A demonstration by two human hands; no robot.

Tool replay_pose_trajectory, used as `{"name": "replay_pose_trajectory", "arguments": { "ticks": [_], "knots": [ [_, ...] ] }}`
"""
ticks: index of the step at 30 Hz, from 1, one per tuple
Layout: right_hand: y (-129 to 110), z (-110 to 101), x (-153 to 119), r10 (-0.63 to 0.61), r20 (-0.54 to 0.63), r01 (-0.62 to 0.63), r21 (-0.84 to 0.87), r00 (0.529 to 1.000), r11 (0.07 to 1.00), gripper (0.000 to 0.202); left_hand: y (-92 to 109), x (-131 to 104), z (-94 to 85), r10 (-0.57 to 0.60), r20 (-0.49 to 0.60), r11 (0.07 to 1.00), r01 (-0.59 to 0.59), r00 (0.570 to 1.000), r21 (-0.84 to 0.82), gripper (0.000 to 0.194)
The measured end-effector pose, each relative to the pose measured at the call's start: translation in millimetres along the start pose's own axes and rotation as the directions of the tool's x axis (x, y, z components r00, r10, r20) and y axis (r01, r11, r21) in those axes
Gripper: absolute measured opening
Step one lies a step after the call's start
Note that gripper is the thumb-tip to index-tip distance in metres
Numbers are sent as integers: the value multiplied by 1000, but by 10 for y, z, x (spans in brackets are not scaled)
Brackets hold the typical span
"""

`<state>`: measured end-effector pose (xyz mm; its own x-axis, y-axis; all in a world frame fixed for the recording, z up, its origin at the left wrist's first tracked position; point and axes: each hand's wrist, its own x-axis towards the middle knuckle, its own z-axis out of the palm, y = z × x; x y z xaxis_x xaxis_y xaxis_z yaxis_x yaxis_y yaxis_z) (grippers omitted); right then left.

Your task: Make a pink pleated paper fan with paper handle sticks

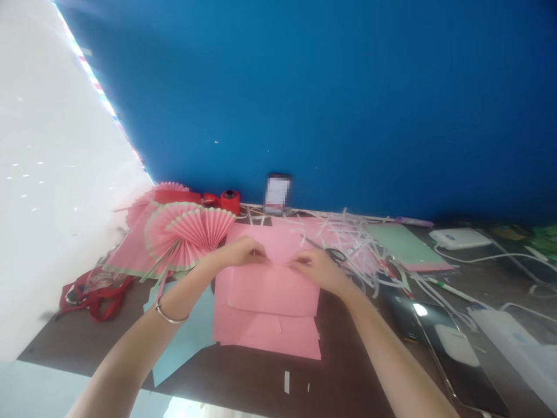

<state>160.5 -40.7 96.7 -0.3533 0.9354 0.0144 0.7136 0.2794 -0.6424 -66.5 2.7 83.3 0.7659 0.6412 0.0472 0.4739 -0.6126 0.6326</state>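
A pink sheet of paper (272, 293) lies in front of me over several other pink sheets (265, 334), its near edge lifted a little from them. My left hand (246, 251) has its fingers closed on the sheet's far edge, left of the middle. On the same edge, a short way to the right, my right hand (315, 267) pinches the paper. A bracelet circles my left wrist. Just beyond my right hand are black-handled scissors (336, 254), partly covered by thin white paper strips (357, 241).
Pleated pink fans with green edges (204, 229) lie left, near a red strap (102, 299). Pale blue paper (187, 334) sits under my left forearm. Red tape (230, 202) and a small propped screen (277, 194) stand by the blue wall. A dark phone (465, 360) lies right.
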Motion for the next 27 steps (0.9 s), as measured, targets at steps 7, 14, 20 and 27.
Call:
{"name": "replay_pose_trajectory", "arguments": {
  "ticks": [7,14,20,27],
  "knots": [
    [-28,-141,-134,99,-50,-97,42,994,994,22,-210,-110,-85,-186,-40,973,178,982,-148,35],
    [176,-209,-195,124,-47,-120,80,991,990,25,-257,-267,-140,-311,-43,925,293,949,-242,35],
    [349,-269,-187,80,-75,-83,-36,994,996,25,-220,-290,-220,-254,-145,966,244,956,-87,30],
    [487,-297,-253,-374,-330,145,-552,867,821,25,-167,-413,-208,424,-416,752,-56,805,657,18]
  ]
}}
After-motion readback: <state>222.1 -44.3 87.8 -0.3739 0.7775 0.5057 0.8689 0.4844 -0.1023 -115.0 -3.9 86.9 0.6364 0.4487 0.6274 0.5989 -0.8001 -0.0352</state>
